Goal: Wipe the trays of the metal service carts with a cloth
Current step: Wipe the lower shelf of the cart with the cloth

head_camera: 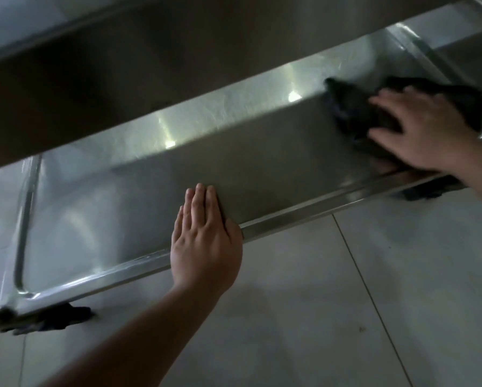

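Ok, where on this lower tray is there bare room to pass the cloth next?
The lower tray is bare between the left hand on the front rim and the dark cloth under the right hand; also left of the left hand. The right end is crowded.

The lower tray (139,227) is brushed, glossy metal with fine scratches and bright glints, the cloth (354,107) on its right end dark, matt fabric, the floor (346,289) smooth, faintly shiny pale tile.
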Tool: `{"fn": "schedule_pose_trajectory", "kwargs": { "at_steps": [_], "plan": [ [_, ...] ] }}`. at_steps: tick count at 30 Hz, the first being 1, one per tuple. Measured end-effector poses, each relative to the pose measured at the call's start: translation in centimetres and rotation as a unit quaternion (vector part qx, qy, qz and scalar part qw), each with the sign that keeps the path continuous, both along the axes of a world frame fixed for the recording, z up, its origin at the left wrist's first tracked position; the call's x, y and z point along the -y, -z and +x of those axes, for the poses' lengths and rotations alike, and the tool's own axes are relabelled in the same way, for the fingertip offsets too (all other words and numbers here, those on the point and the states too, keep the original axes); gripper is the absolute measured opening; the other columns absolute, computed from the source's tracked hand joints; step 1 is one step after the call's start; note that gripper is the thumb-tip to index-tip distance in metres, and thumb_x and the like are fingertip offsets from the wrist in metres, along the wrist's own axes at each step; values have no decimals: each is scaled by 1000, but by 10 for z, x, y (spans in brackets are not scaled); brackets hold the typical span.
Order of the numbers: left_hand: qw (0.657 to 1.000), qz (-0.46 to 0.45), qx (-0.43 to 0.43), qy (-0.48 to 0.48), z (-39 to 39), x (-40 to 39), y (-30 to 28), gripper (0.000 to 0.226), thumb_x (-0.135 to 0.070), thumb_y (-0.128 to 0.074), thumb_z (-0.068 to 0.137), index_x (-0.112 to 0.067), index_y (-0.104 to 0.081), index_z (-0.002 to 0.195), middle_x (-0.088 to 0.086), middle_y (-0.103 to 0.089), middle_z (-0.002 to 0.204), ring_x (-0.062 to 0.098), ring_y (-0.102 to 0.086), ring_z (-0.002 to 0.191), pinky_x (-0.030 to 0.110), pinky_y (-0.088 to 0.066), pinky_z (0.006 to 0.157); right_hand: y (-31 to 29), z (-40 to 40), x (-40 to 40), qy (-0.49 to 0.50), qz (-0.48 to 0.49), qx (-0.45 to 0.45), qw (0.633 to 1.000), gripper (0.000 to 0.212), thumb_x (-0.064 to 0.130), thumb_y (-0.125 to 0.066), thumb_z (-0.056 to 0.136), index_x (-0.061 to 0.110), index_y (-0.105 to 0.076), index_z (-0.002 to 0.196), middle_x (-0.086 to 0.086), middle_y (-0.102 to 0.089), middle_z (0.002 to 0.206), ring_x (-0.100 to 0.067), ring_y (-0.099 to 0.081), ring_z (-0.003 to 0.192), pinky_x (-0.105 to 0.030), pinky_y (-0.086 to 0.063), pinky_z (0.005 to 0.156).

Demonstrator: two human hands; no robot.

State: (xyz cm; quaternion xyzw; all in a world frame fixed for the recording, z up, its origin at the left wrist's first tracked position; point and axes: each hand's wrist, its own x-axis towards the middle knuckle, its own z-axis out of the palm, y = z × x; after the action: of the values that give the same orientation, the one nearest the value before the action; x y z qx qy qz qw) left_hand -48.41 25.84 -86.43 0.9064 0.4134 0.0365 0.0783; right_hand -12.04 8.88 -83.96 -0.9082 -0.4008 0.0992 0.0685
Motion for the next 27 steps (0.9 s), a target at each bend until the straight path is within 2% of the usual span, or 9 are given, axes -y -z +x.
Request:
{"fn": "schedule_pose_trajectory", "kwargs": {
  "at_steps": [3,5,10,13,15,18,21,24,27],
  "plan": [
    [1000,-3,-3,4,2,0,0,69,-49,-16,107,-17,-16,168,3,-13,177,17,-2,163,33,2,129,1,22,-17,170,-3,-1,985,85,73,-27,87,34,-24,162,5,-19,174,-31,-14,160,-61,-7,127],
    [1000,-13,-11,6,2,0,0,72,-50,-12,105,-18,-12,169,3,-8,178,17,3,163,32,6,128,2,5,-49,196,-11,-20,980,85,71,-23,90,32,-19,164,4,-14,175,-32,-8,161,-61,-2,127],
    [999,-46,-27,5,4,-1,-7,72,-48,-10,106,-16,-4,170,3,2,178,17,11,163,34,9,129,-5,-107,-163,12,-11,-26,1000,72,63,-29,100,34,-20,165,8,-12,175,-27,-5,162,-57,0,128],
    [996,-83,-37,25,5,-6,-15,71,-45,-20,108,-15,-1,169,5,4,178,18,12,163,35,7,130,-8,-179,-204,-148,-27,-55,987,68,62,-30,103,40,-17,166,16,-8,175,-18,1,162,-52,6,128],
    [995,-89,-7,39,-2,-10,-23,69,-45,-30,108,-17,-9,168,5,-5,177,19,3,163,36,-2,132,-11,-194,-205,-219,-11,-89,972,61,57,-37,105,44,-25,163,20,-13,173,-11,-3,161,-45,7,129],
    [997,-44,4,59,-34,-15,-29,62,-48,-38,107,-18,-28,160,5,-23,171,20,-10,162,38,-11,132,-17,-171,-173,-234,10,-108,966,59,51,-50,104,42,-35,160,17,-22,172,-13,-13,160,-41,-2,129],
    [998,-51,27,16,-82,-43,-31,49,-52,-40,107,-27,-39,149,3,-30,166,24,-18,160,46,-19,130,-11,-119,-108,-129,15,-36,991,64,60,-44,100,37,-38,160,8,-30,171,-23,-24,158,-48,-15,128],
    [997,-39,32,-58,-132,-94,-32,50,-53,-38,108,-31,-31,152,3,-25,168,28,-20,159,50,-21,127,5,-53,-30,59,32,21,998,75,68,-33,88,30,-40,152,-6,-45,161,-37,-43,145,-59,-33,118],
    [994,-47,-15,-94,-162,-123,-26,66,-63,-29,107,-31,-17,163,4,-9,176,24,-5,163,48,-10,130,19,-21,18,218,23,1,976,84,66,-28,83,22,-37,154,-14,-45,156,-40,-39,144,-64,-29,120]
  ]
}}
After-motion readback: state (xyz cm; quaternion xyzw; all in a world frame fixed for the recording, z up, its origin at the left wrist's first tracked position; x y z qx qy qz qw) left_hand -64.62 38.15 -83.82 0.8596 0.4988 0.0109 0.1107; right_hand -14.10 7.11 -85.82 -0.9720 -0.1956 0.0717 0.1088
